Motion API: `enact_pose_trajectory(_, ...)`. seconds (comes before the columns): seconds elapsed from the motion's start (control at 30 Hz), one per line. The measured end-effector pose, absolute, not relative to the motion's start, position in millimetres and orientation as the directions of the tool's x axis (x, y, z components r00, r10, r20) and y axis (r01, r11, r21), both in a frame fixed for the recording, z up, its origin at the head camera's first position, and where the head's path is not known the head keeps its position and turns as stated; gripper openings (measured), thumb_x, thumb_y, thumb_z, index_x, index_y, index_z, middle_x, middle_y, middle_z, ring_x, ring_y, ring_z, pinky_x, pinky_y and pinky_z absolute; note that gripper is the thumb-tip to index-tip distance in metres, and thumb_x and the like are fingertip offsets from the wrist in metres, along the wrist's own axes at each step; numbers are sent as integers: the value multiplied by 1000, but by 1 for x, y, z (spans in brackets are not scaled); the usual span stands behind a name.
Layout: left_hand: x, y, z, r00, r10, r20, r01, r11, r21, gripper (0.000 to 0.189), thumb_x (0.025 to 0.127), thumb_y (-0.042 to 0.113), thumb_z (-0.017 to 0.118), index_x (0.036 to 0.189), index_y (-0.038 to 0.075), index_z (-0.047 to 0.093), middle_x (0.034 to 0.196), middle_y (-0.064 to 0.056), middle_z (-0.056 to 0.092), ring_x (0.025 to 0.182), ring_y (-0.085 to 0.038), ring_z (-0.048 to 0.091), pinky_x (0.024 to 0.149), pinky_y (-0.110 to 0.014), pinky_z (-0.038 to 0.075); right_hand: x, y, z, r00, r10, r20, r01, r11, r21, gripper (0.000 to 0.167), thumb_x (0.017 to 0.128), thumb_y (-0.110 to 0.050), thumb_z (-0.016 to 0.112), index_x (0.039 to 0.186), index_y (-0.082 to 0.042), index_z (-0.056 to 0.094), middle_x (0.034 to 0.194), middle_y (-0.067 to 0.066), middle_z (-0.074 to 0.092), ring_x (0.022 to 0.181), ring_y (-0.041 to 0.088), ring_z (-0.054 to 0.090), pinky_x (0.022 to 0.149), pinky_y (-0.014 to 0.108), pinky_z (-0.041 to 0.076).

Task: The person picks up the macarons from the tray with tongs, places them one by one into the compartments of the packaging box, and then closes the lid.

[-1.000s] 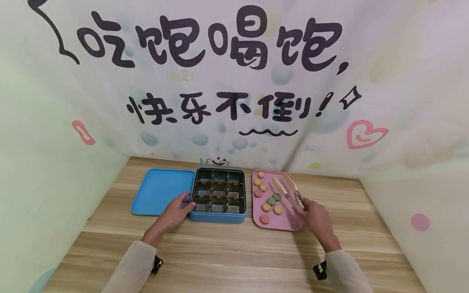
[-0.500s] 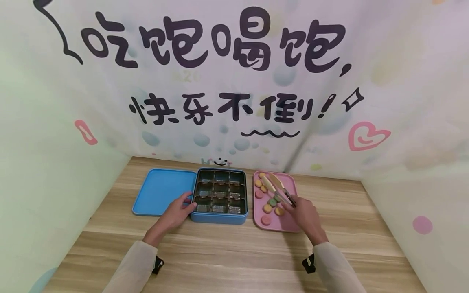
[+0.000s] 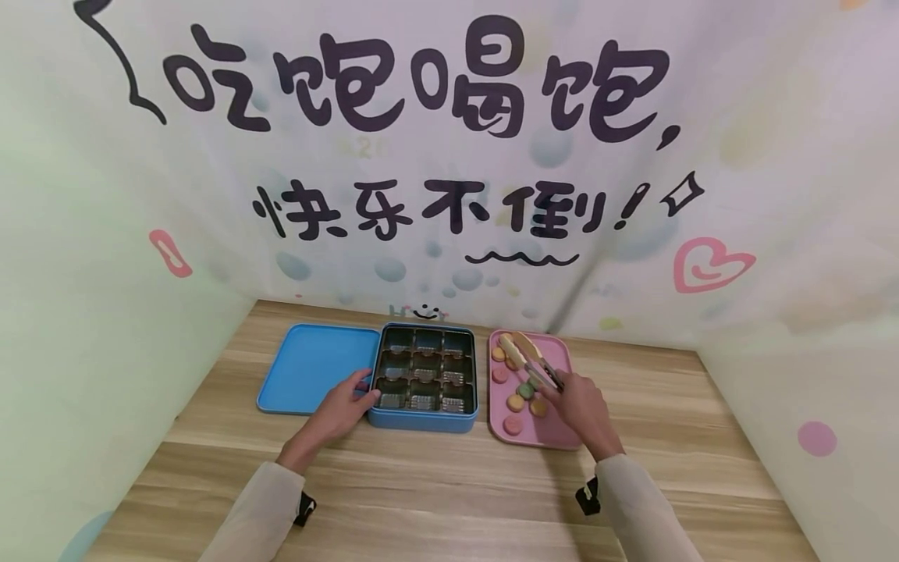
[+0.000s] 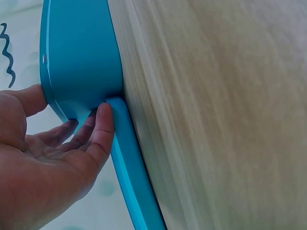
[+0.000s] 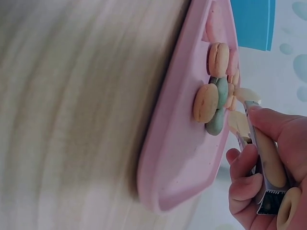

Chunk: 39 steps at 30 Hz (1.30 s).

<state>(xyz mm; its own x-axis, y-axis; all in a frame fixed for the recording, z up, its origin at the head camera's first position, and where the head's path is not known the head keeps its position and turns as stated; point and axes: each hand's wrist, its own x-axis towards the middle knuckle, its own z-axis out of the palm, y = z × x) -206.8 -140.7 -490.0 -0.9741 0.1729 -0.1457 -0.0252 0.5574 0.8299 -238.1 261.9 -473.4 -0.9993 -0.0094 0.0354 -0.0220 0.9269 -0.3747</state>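
Note:
My left hand (image 3: 346,407) holds the near left corner of a blue box (image 3: 421,421), thumb at the rim and curved fingers along the side. A dark plastic insert (image 3: 426,365) divides the box into several square compartments, with no macaron in them. My right hand (image 3: 581,407) grips a pair of tongs (image 3: 541,364); their beige tips are parted, over yellow macarons at the far left of a pink tray (image 3: 555,425). Pink, green and yellow macarons (image 5: 206,103) lie on that tray, some partly hidden by the tongs.
Left of the box lies a flat blue lid (image 3: 316,367), its right edge close against the box. Everything stands on a wood-grain table (image 3: 435,499). A printed curtain (image 3: 449,156) rises directly behind, with pale walls on both sides.
The right hand has moved left and slightly away, bringing the tongs from the tray's right side over the far left macarons. My left hand stays at the box; the head view shifted slightly.

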Motion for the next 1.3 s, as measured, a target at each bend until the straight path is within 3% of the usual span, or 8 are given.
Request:
enact_pose_trajectory(0.3,-207,-140,-490,-974,173,-147,-29,548,836,56,105,19,50,151,-5,32,138,-31,50,123,-45,54,95,-53,49,-242,259,-470,-1000,-20,5,-20,936,-351,36,94,-35,68,76,-10,49,62,3,39,56,19,40,50,30,29)
enact_pose_trajectory(1.3,-206,-139,-487,-973,167,-158,-41,551,833,56,105,20,50,151,-5,32,137,-31,50,123,-46,54,97,-54,48,-222,242,-453,-987,-83,141,-134,901,-412,30,94,-31,69,80,-11,53,60,-1,34,52,16,36,48,29,27)
